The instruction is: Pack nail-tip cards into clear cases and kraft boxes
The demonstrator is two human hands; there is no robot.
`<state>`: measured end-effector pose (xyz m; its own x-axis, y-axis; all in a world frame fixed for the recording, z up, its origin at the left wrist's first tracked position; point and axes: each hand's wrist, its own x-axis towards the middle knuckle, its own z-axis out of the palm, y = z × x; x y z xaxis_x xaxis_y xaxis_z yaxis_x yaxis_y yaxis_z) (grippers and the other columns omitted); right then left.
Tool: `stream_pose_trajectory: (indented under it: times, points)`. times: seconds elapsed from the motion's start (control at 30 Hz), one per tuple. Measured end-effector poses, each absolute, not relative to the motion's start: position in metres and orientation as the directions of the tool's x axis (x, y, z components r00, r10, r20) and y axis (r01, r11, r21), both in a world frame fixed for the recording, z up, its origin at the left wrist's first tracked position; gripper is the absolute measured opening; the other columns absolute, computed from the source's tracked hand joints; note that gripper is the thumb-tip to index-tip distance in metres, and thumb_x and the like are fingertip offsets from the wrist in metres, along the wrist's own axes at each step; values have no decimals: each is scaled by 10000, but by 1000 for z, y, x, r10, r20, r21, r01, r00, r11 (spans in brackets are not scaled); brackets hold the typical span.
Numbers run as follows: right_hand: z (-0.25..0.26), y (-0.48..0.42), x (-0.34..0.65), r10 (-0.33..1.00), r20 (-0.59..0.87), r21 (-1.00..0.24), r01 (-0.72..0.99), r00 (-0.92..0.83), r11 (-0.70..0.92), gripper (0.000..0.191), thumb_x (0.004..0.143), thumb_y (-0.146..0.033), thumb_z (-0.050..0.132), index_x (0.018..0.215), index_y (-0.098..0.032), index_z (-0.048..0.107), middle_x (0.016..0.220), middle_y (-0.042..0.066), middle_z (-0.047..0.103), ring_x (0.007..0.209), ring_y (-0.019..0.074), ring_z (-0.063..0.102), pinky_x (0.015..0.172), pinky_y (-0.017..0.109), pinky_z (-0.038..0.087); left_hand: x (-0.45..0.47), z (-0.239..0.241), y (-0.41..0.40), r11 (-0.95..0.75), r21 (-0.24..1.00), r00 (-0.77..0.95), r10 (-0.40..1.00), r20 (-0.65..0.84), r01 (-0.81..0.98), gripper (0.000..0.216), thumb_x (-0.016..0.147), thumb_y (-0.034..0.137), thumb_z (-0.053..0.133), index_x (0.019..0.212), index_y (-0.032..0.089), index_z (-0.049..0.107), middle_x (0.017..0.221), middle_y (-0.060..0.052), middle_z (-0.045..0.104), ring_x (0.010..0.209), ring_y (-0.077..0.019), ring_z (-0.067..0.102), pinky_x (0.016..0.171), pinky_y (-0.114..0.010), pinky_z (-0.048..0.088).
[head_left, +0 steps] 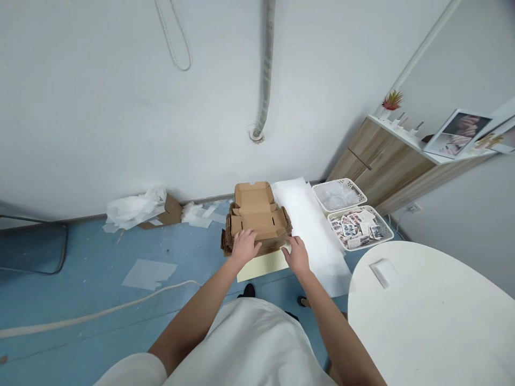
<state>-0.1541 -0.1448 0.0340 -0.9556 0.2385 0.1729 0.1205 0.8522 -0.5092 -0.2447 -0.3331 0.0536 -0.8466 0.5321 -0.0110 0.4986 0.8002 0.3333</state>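
Note:
A stack of flattened brown cardboard boxes (257,214) sits in front of me, the top one spread out with its flaps and slots showing. My left hand (244,246) rests at the near left edge of the stack, fingers stretched over the cardboard and thumb apart. At the near right corner is my right hand (296,254), fingers reaching to the edge and thumb spread; neither hand visibly grips anything. Under the near side of the stack shows a pale yellow sheet or surface (263,265).
White foam sheets (308,230) lie right of the stack. Beyond are two white baskets, one with clear plastic bags (338,194), one with printed cards (358,228). A round white table (434,321) stands at right. Left are a cardboard box (172,210), scraps and a cable (120,306).

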Motion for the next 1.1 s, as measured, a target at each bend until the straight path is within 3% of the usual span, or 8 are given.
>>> stream_pose_trajectory:
  times: [0.17, 0.4, 0.67, 0.83, 1.1]
  points:
    - [38, -157, -181, 271, 151, -331, 209, -951, 920, 546, 780, -251, 490, 1286, -136, 320, 1072, 135, 490, 960, 243, 469, 771, 358, 423, -262, 54, -336, 780, 301, -780, 607, -152, 548, 312, 815, 376, 437, 1019, 187, 577, 1010, -98, 591, 979, -250, 517, 850, -387, 341]
    - [46, -157, -216, 304, 61, -179, 290, -951, 940, 496, 781, -206, 457, 1265, -154, 359, 1089, 138, 482, 952, 245, 462, 764, 356, 393, -271, 46, -334, 779, 286, -765, 616, -186, 558, 317, 808, 399, 446, 993, 174, 571, 1000, -112, 580, 995, -266, 509, 829, -391, 360]
    - [40, -142, -235, 247, 25, -154, 240, -969, 958, 504, 769, -146, 435, 1264, -198, 354, 1069, 135, 528, 864, 225, 540, 700, 334, 397, -276, 32, -337, 744, 450, -797, 595, -108, 494, 324, 780, 380, 490, 993, 164, 605, 974, -110, 591, 949, -258, 529, 802, -360, 421]
    - [45, -131, -248, 200, -57, -146, 207, -978, 967, 409, 781, -101, 397, 1181, -186, 429, 1025, 128, 571, 800, 206, 584, 659, 310, 391, -280, 33, -338, 699, 522, -770, 626, -118, 489, 284, 832, 349, 417, 839, 199, 658, 902, -79, 611, 880, -212, 552, 807, -330, 417]
    - [53, -116, -259, 236, -220, -244, 288, -947, 926, 230, 804, -232, 428, 1023, -188, 480, 877, 82, 610, 734, 207, 582, 573, 278, 360, -275, 22, -333, 745, 389, -769, 626, -131, 541, 308, 883, 213, 311, 822, 180, 612, 822, -78, 602, 832, -194, 546, 819, -333, 393]
